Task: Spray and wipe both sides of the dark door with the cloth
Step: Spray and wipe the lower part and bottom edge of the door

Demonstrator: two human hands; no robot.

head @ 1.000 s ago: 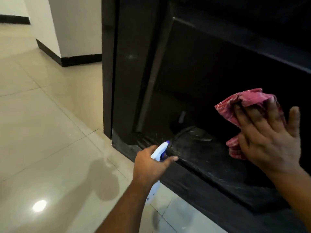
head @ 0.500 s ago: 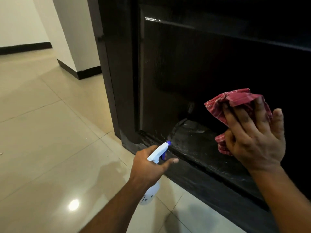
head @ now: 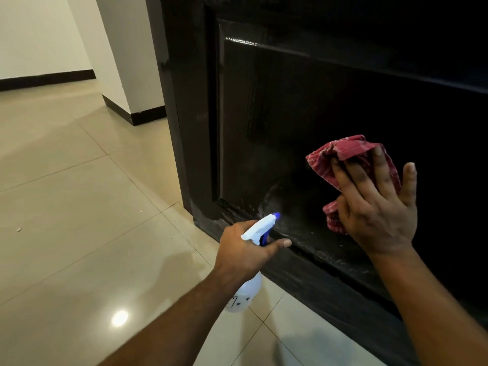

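Where the cloth lies: the red cloth (head: 346, 151) is bunched flat against the recessed lower panel of the dark door (head: 290, 114), right of the panel's middle, with folds showing above and below the hand that covers it.
Right hand: the right hand (head: 377, 215) presses the cloth to the panel with its fingers straight and spread, not curled round the fabric; the little finger lies past the cloth's edge on the bare door.
Left hand: the left hand (head: 243, 247) is clenched round the neck of a white spray bottle (head: 245, 294), with one digit stretched out straight toward the door's bottom rail (head: 330, 281).
Spray bottle: it is held low and tilted, with its blue nozzle tip (head: 276, 214) aimed at the panel's lower left corner, close to the surface.
Door surface: pale wet streaks (head: 303, 231) run along the panel's lower edge between the nozzle and the cloth.
Floor: glossy beige tiles (head: 79, 207) carry a bright spot of reflected light (head: 120, 318).
Background: a white wall (head: 39, 35) with dark skirting (head: 47, 79) stands at the far left.
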